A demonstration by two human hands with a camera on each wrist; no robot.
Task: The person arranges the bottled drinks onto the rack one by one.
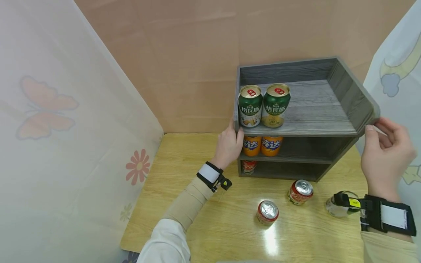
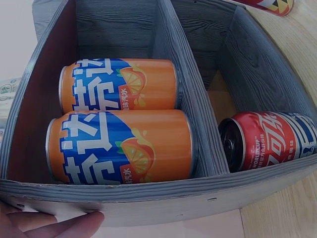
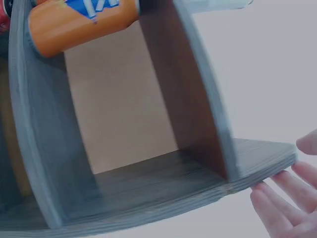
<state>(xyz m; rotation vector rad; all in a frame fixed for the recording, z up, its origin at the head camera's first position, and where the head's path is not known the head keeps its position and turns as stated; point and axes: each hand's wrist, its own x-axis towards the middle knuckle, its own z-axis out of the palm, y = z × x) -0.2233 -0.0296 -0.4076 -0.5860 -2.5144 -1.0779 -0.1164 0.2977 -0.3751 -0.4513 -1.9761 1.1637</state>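
Note:
A grey wooden shelf point(image 1: 320, 98) with three levels stands at the back of the table. The left hand point(image 1: 228, 144) holds its left side, and the left wrist view has fingers point(image 2: 74, 225) against the outer panel. At the upper right corner, the right hand point(image 1: 388, 153) pinches the side edge between thumb and fingers point(image 3: 277, 208). Two green cans point(image 1: 276, 106) stand at the left of the top level. Below them are two orange soda cans point(image 2: 129, 146), and a red cola can point(image 2: 272, 141) is on the bottom level.
Two red cans, one nearer point(image 1: 268, 212) and one by the shelf point(image 1: 300, 192), stand on the wooden table point(image 1: 184, 153). A clear glass point(image 1: 338, 208) is partly hidden by the right wrist strap. Printed cloth point(image 1: 82, 120) hangs at both sides.

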